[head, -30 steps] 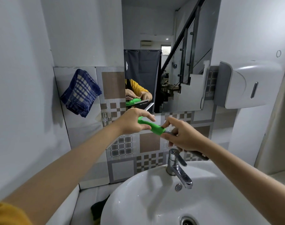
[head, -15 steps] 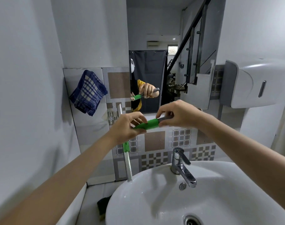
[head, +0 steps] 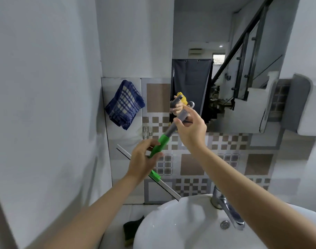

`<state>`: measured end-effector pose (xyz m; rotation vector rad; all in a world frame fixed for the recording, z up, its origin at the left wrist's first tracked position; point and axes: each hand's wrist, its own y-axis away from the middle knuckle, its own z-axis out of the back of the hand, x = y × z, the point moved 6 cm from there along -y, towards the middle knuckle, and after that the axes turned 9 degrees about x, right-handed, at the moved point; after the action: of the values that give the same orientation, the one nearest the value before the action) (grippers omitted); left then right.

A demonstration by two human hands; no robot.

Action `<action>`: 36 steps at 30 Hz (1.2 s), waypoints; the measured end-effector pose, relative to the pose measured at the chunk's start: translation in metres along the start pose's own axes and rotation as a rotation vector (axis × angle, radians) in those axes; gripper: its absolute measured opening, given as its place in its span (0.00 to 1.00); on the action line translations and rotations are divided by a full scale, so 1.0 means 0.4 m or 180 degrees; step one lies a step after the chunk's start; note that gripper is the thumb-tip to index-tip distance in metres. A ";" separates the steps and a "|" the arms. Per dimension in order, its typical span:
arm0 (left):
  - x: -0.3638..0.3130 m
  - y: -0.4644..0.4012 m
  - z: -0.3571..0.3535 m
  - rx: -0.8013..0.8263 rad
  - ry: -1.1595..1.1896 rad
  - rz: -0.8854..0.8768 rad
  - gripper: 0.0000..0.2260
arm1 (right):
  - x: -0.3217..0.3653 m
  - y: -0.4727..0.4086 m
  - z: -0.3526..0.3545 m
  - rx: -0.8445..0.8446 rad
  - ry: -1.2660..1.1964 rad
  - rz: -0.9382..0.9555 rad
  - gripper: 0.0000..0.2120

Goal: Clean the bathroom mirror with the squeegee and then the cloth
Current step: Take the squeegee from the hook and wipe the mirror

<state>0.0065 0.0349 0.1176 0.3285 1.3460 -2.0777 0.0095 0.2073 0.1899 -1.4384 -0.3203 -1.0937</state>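
A squeegee [head: 161,141] with a green neck and a grey handle is held tilted in front of the tiled wall, its long metal blade [head: 168,188] slanting down toward the basin. My left hand [head: 144,161] grips the green neck near the blade. My right hand [head: 190,129] holds the grey handle higher up, just below the mirror [head: 225,51]. The mirror hangs on the wall above the tiles and reflects the hands and a staircase. A blue checked cloth [head: 125,105] hangs on the wall left of the mirror.
A white basin [head: 180,227] with a chrome tap [head: 227,211] sits below. A dark sponge [head: 131,232] lies on the ledge left of the basin. A white dispenser [head: 308,103] juts from the wall on the right. A plain wall closes in on the left.
The squeegee has swung from nearly level to steeply tilted, handle end up toward the mirror. My right hand rose along the grey handle; my left hand dropped with the blade end. The view shifted left.
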 end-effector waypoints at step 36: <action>0.390 0.224 -0.103 0.0294 0.0180 0.1895 0.11 | -0.330 0.100 -0.390 0.1226 -0.0577 -0.0771 0.20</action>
<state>-0.0625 -0.0114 -0.0471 0.7343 1.0203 -1.6355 -0.0942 0.1130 0.0357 -1.1724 -0.8074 -1.0263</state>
